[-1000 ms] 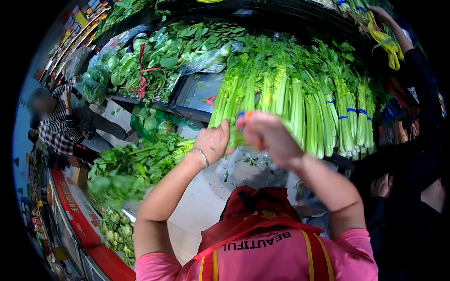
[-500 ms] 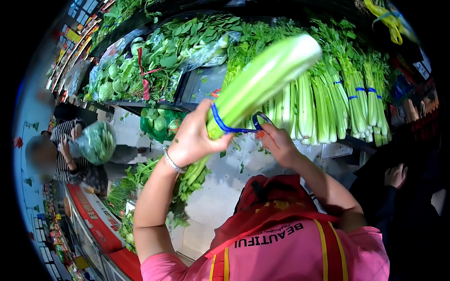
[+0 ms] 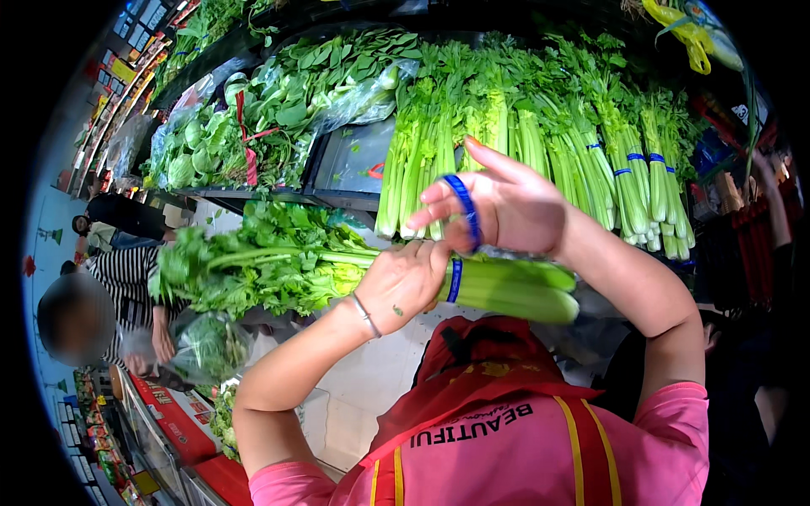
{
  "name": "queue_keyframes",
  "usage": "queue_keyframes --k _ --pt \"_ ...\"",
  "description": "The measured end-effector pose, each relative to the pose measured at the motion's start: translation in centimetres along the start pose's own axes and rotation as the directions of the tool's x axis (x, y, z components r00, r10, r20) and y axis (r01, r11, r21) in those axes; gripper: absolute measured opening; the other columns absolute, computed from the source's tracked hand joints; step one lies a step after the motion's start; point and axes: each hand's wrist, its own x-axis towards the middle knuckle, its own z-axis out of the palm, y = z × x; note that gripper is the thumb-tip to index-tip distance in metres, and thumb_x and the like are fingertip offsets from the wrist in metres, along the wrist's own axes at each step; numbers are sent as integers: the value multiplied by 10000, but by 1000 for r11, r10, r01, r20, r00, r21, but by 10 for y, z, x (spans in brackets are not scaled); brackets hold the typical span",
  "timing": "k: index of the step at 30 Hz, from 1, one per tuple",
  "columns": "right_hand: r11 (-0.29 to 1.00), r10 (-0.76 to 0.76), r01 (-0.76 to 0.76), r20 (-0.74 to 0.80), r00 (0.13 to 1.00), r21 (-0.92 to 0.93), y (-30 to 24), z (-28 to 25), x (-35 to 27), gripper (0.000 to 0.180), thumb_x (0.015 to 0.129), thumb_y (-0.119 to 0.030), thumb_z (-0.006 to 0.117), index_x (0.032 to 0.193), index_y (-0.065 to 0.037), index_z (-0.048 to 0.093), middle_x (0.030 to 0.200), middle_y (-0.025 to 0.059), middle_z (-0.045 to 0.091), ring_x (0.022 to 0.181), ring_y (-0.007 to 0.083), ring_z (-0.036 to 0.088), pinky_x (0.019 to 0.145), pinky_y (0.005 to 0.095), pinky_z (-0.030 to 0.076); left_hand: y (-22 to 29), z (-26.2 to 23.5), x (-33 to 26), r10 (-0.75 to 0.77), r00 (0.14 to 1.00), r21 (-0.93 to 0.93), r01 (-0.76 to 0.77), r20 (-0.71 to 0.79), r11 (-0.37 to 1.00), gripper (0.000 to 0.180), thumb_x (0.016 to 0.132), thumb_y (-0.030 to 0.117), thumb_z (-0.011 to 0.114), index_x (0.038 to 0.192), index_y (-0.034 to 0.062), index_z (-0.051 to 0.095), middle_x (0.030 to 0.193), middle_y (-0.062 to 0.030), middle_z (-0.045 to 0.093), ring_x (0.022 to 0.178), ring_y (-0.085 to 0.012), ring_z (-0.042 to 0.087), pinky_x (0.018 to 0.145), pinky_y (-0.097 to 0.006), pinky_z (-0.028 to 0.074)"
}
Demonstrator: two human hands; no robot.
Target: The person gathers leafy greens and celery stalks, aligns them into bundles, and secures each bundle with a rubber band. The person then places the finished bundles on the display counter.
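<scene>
My left hand [image 3: 407,280] is wrapped round the stems of a large celery bunch [image 3: 523,291]. The bunch lies level in front of me, leaves to the left and thick pale stalks to the right. Just beside my left fingers, a blue tape band [image 3: 456,280] circles the stalks. Above the bunch is my right hand [image 3: 527,211], palm showing and fingers partly spread. A narrow roll of blue tape [image 3: 471,209] sits round some of its fingers. No tape strip is visible between roll and bunch.
On the shelf ahead lie rows of celery [image 3: 531,148], some banded in blue, with leafy greens and cabbages [image 3: 202,156] to the left. A person in a striped top [image 3: 126,274] stands at left with a plastic bag of greens [image 3: 215,346]. A red-fronted case [image 3: 173,413] is lower left.
The celery has swung from pointing up and away to lying level, stalks right. The tape strip that ran from bunch to roll no longer shows. My right hand has risen and turned palm up.
</scene>
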Motion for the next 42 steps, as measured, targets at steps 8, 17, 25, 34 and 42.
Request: queue_keyframes --k 8,17,25,34,42 --pt "523 -471 159 -129 873 -837 55 30 7 240 946 -231 402 945 -28 531 635 -21 457 504 49 348 463 206 276 -46 32 25 -423 901 24 427 -98 904 688 627 289 736 1084 -43 342 731 -180 588 682 -336 606 568 -401 486" --pt "283 -696 4 -202 689 -959 88 -34 7 179 874 -171 510 789 -27 574 587 148 516 471 246 501 475 326 381 -67 -9 5 -376 897 -581 181 -234 794 819 526 316 852 1105 9 361 917 -150 593 826 -271 612 702 -354 480" --pt "-103 -717 -92 10 697 -990 78 -21 27 230 869 -228 507 735 -43 535 602 153 569 581 338 569 593 412 452 -50 -14 -12 -311 947 -965 155 83 213 557 816 122 632 1283 3 353 1176 -64 494 1101 -132 453 954 -291 353" --pt "-128 -737 -33 73 672 -991 70 -25 41 271 808 -230 600 1016 -99 488 686 117 609 663 332 603 576 409 474 -30 17 -14 -731 671 -915 208 -124 346 227 692 81 737 861 0 608 783 -32 622 667 -111 579 617 -241 478" --pt "-314 -745 -148 147 650 -938 89 -31 52 76 725 -63 546 768 -33 601 764 139 613 669 331 599 596 429 464 -43 29 -17 -630 757 -804 262 -172 534 239 657 87 710 843 -4 592 765 -48 616 657 -101 564 614 -244 462"
